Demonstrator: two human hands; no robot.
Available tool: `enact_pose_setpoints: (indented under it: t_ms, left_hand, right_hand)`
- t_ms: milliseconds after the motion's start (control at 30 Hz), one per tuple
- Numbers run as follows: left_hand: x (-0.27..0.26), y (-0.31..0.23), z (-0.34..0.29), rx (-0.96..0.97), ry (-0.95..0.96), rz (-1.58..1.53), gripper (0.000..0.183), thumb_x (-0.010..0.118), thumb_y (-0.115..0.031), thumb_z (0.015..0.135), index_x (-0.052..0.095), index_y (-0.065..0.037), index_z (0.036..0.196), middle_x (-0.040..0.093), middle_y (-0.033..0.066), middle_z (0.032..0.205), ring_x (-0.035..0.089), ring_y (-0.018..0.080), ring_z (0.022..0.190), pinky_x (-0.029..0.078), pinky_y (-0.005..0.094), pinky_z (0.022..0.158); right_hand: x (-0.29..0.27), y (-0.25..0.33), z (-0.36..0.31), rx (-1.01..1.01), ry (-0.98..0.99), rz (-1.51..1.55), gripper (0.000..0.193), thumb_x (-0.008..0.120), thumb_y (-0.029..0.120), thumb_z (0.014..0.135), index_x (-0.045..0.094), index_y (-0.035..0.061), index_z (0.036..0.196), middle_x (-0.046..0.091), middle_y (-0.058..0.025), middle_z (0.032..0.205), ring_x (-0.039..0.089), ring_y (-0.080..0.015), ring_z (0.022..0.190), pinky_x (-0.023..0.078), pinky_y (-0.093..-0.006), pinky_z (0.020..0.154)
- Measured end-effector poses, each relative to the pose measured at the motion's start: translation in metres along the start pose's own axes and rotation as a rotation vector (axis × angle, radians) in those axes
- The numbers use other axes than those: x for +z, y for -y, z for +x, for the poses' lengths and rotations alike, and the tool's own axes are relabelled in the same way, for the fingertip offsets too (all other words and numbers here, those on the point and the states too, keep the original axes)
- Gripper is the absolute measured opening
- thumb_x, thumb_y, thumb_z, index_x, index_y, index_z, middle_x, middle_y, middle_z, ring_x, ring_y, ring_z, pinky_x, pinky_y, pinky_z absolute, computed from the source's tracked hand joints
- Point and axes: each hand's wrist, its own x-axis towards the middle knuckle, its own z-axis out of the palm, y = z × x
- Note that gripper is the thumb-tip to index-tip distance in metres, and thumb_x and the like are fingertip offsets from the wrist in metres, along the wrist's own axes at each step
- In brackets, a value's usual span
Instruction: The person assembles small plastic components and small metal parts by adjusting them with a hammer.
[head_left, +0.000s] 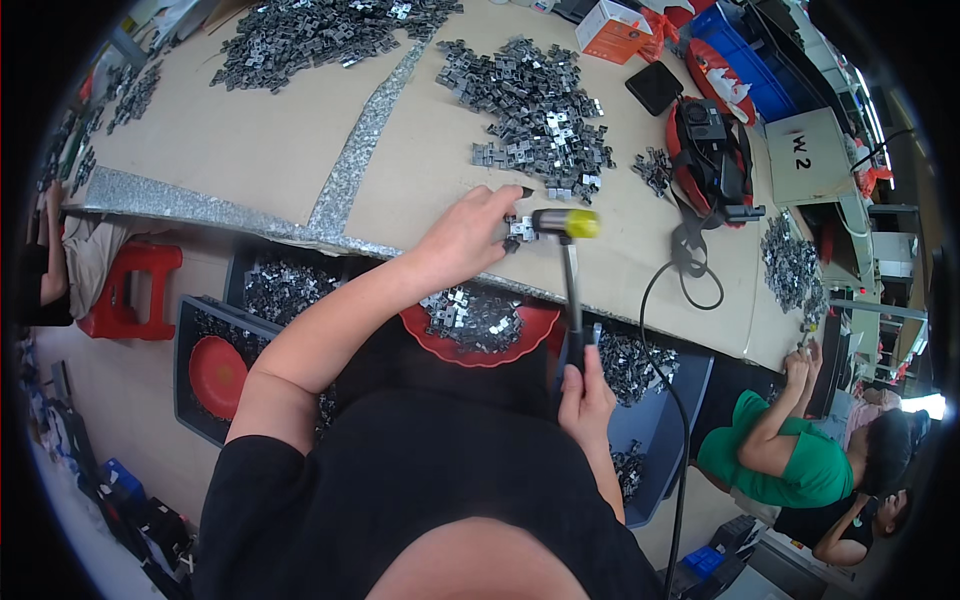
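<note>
My right hand (pixel 588 398) is closed round the black grip of a hammer (pixel 572 290), whose yellow-capped head lies over the near part of the table. Just left of that head, small silver metal parts (pixel 518 232) sit on the tabletop. My left hand (pixel 472 232) is bent over these parts with its fingers and thumb closed against them. The hammer head hides some of the parts, and whether it touches them I cannot tell. In front of my body, a red scalloped bowl (pixel 535 345) holds many similar metal pieces.
Heaps of dark metal parts (pixel 545 110) cover the table (pixel 400 190) farther back. A black device with straps (pixel 705 150) and a cable lie at the right. Grey bins (pixel 655 440) stand below the table edge. A person in green (pixel 790 455) works at the right.
</note>
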Motion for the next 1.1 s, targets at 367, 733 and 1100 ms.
enact_pose_setpoints:
  t_ms: [367, 733, 1100]
  left_hand:
    - [0.004, -0.005, 0.032, 0.226, -0.108, 0.199, 0.025, 0.059, -0.002, 0.064, 0.057, -0.005, 0.089, 0.052, 0.0096, 0.087, 0.050, 0.0280, 0.088, 0.043, 0.0385, 0.074]
    - [0.012, -0.016, 0.031, 0.447, 0.078, 0.373, 0.022, 0.062, -0.008, 0.060, 0.060, -0.008, 0.082, 0.051, 0.0046, 0.088, 0.047, 0.0227, 0.091, 0.040, 0.0356, 0.077]
    - [0.005, -0.011, 0.033, 0.267, 0.199, 0.307, 0.044, 0.064, -0.005, 0.060, 0.053, -0.004, 0.103, 0.054, 0.0089, 0.094, 0.048, 0.0275, 0.096, 0.044, 0.0356, 0.081]
  right_hand:
    - [0.001, -0.013, 0.000, 0.218, -0.153, 0.303, 0.041, 0.046, 0.008, 0.090, 0.036, -0.0012, 0.129, 0.050, -0.0002, 0.061, 0.039, -0.0021, 0.046, 0.032, -0.0163, 0.040]
    - [0.000, -0.028, -0.008, 0.246, -0.165, 0.304, 0.042, 0.046, 0.008, 0.090, 0.035, -0.0003, 0.130, 0.049, -0.0004, 0.060, 0.039, -0.0022, 0.045, 0.031, -0.0165, 0.040]
    - [0.006, -0.022, -0.013, 0.323, -0.096, 0.341, 0.041, 0.047, 0.010, 0.090, 0.037, 0.0013, 0.129, 0.048, 0.0012, 0.061, 0.038, -0.0018, 0.046, 0.031, -0.0164, 0.041]
